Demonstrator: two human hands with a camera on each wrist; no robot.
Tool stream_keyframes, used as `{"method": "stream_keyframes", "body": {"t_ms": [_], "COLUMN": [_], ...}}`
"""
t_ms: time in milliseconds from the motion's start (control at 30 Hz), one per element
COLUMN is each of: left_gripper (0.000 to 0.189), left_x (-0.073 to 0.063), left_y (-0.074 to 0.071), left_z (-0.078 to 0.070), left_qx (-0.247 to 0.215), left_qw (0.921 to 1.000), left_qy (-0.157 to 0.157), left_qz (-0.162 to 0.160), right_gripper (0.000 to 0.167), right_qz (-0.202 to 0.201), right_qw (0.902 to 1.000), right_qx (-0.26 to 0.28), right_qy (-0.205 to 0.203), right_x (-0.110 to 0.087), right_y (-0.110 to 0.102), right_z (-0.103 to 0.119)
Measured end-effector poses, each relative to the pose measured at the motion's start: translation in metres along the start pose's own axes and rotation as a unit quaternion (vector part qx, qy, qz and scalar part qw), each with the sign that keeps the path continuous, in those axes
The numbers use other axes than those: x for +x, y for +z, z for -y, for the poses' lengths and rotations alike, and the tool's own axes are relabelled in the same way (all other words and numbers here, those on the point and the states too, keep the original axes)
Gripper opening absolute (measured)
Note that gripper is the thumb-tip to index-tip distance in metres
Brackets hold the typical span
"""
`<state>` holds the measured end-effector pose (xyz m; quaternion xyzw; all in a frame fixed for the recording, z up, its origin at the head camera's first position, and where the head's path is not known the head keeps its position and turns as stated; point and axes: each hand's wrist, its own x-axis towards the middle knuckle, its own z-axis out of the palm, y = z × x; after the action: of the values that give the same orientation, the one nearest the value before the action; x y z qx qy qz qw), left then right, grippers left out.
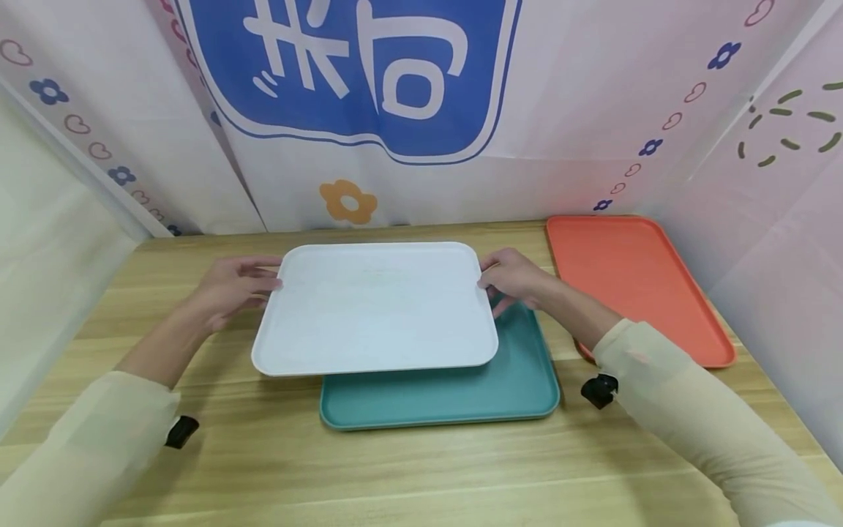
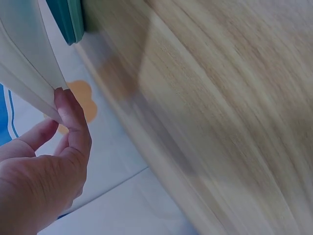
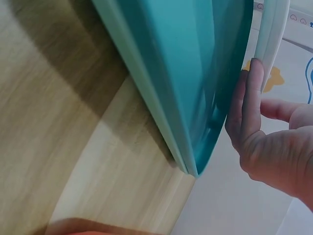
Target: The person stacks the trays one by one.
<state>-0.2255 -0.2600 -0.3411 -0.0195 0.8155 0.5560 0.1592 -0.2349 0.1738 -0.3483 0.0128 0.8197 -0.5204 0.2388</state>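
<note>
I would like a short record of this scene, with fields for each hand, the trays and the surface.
left hand: pinches the left edge of the white tray
right hand: holds the white tray's right edge
white tray: held above the teal tray, covering much of it
teal tray: lies on the wooden table
orange tray: lies to the right, untouched

Large white characters, cut off and perhaps Chinese, mark the blue banner (image 1: 349, 73).

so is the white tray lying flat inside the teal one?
No: both hands hold the white tray by its side edges, raised and offset above the teal tray.
</note>
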Motion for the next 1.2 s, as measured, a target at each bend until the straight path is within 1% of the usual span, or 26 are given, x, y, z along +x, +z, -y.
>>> {"method": "stream_keyframes", "body": {"t_ms": [167, 467, 700, 967, 1200], "left_gripper": [0.061, 0.059, 0.057, 0.056, 0.056], "left_x": [0.0, 0.0, 0.0, 0.001, 0.001], "left_y": [0.002, 0.01, 0.017, 0.023, 0.027], "left_z": [0.001, -0.001, -0.003, -0.003, -0.005], "left_qx": [0.001, 0.003, 0.019, 0.022, 0.02], "left_qw": [1.0, 0.9999, 0.9997, 0.9996, 0.9997], "left_qy": [0.008, 0.01, 0.015, 0.015, 0.014], "left_qz": [-0.001, -0.004, -0.004, -0.002, -0.002], "right_gripper": [0.036, 0.039, 0.039, 0.041, 0.043], "right_qz": [-0.013, -0.018, -0.024, -0.026, -0.021], "right_qw": [0.9999, 0.9998, 0.9997, 0.9995, 0.9995], "right_qx": [-0.001, 0.001, -0.007, -0.007, -0.009], "right_qy": [0.001, 0.009, 0.007, 0.013, 0.02], "right_x": [-0.001, -0.004, -0.006, -0.01, -0.01], "right_y": [-0.001, -0.005, -0.011, -0.015, -0.019], "right_z": [-0.002, -0.009, -0.012, -0.012, -0.015]}}
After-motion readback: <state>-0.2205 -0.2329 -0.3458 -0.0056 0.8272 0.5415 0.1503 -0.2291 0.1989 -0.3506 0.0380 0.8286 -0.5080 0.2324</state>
